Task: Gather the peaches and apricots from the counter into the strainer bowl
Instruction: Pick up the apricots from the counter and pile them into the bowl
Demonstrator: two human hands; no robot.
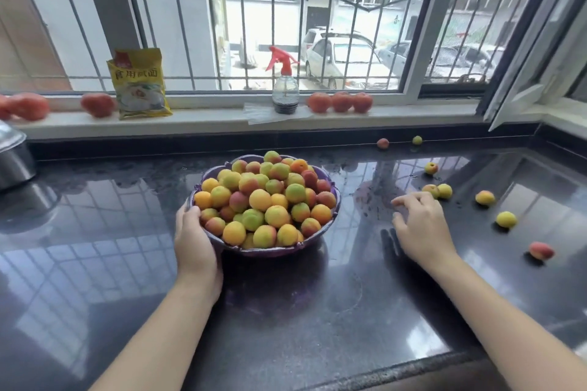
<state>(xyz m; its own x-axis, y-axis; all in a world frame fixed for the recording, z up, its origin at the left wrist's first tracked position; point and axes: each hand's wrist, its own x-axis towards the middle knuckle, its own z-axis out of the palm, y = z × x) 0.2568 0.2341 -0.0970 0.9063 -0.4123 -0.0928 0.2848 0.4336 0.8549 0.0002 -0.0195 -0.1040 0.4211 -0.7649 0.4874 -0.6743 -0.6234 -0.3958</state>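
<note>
The left hand grips the rim of the fruit-heaped purple strainer bowl while the right hand, open and empty, hovers beside two loose apricots on the dark counter

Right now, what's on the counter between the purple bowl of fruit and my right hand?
Nothing: the head view shows bare dark glossy counter between the purple strainer bowl and the right hand.

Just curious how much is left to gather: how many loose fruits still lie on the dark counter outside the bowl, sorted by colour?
Reddish: 2, at the back and nearest.
Yellow or yellow-green: 6, e.g..
Total: 8.
</note>
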